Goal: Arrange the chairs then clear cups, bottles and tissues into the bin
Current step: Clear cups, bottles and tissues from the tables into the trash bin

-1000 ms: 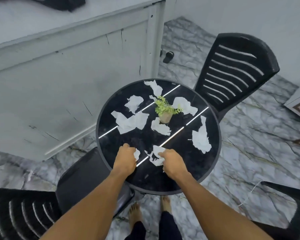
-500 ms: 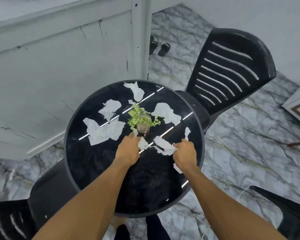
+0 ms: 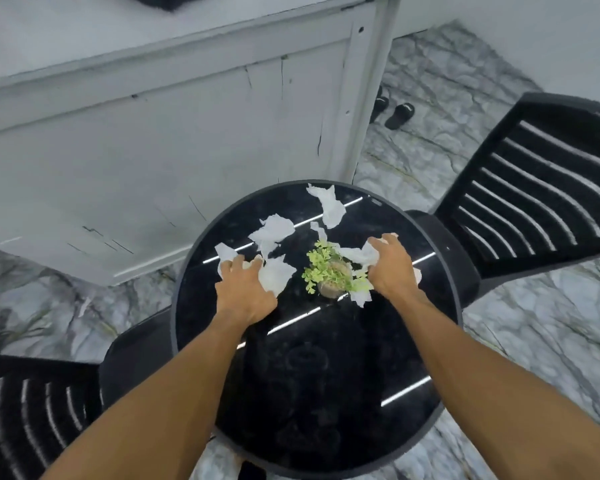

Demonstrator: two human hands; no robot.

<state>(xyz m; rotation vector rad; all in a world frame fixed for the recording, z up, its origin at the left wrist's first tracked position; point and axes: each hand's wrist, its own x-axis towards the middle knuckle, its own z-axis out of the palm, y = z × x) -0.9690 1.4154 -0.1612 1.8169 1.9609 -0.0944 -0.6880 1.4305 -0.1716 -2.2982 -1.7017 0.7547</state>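
Head view: torn, crumpled white tissues [image 3: 329,204]; left hand [image 3: 245,289] claws one, right hand [image 3: 390,268] clutches another wad.

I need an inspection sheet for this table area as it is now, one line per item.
Surface: round black table, glossy.
Job's things: white tissues scattered on its far half; right chair and left chair drawn up to the table; no cups, bottles or bin seen.
Clutter: small potted plant near the middle.
Hands: left hand and right hand each grip tissues.
Cables: nothing seen.
Surroundings: marble floor, white wooden panel, pair of slippers.
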